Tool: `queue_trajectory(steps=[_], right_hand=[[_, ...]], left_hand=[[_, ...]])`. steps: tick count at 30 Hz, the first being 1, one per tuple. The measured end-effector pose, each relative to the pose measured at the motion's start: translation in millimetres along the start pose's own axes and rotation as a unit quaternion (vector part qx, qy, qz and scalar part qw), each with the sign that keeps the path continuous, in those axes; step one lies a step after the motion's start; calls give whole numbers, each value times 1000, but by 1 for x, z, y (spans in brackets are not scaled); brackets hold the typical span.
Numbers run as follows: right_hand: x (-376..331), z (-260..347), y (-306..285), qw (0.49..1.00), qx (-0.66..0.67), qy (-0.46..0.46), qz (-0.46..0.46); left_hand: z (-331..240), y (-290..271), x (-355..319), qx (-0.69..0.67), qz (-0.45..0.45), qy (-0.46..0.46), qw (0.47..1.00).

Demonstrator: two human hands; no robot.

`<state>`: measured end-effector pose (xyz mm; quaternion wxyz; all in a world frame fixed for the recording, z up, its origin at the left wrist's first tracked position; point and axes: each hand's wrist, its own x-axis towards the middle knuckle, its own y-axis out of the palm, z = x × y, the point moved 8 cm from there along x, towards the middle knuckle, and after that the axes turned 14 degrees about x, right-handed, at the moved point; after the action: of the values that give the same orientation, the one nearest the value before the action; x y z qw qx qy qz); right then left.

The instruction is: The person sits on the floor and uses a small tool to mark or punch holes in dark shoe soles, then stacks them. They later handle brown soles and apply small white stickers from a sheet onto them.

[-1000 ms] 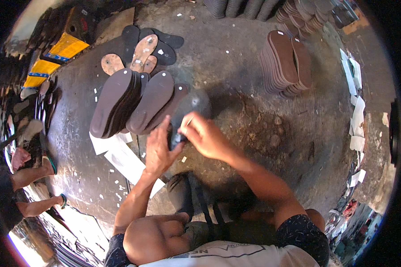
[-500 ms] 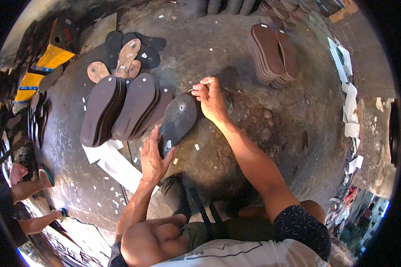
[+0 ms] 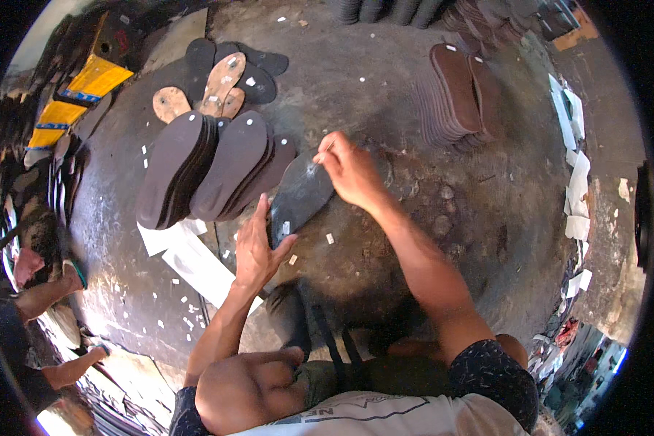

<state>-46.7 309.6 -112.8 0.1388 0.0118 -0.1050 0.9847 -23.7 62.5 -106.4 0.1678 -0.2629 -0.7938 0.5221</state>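
Note:
A dark grey shoe-sole piece [image 3: 301, 200] lies on the floor in front of me, with a small white paper tag near its close end. My left hand [image 3: 256, 251] is open, its fingers stretched along the sole's left edge and its thumb at the close end. Over the far end, my right hand [image 3: 349, 171] is closed in a pinch on a thin pale stick, now mostly hidden by the fingers. The fingertips are at the whitish mark on the sole; whether they touch it I cannot tell.
Stacks of brown soles [image 3: 178, 163] stand left of the piece; another stack [image 3: 454, 94] is at the far right. Tan sole shapes [image 3: 221, 80] lie behind the left stacks. White paper strips [image 3: 196, 269] lie near my left forearm. Another person's legs [image 3: 54, 287] show at the left edge.
My right hand has moved slightly inward, bringing its fingertips from beyond the sole's far edge onto the whitish mark. My left hand stays by the sole. The whole view has shifted slightly.

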Motion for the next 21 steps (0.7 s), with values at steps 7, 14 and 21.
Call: queue_trajectory(steps=[7,14,21], right_hand=[[-55,34,98,994,49,-86,46],[-81,33,81,989,-32,23,143],[-35,31,1,970,238,47,-19]], left_hand=[[4,7,4,-22,14,-13,1000],[2,1,3,7,7,7,1000],[45,-69,38,68,-71,-22,995]])
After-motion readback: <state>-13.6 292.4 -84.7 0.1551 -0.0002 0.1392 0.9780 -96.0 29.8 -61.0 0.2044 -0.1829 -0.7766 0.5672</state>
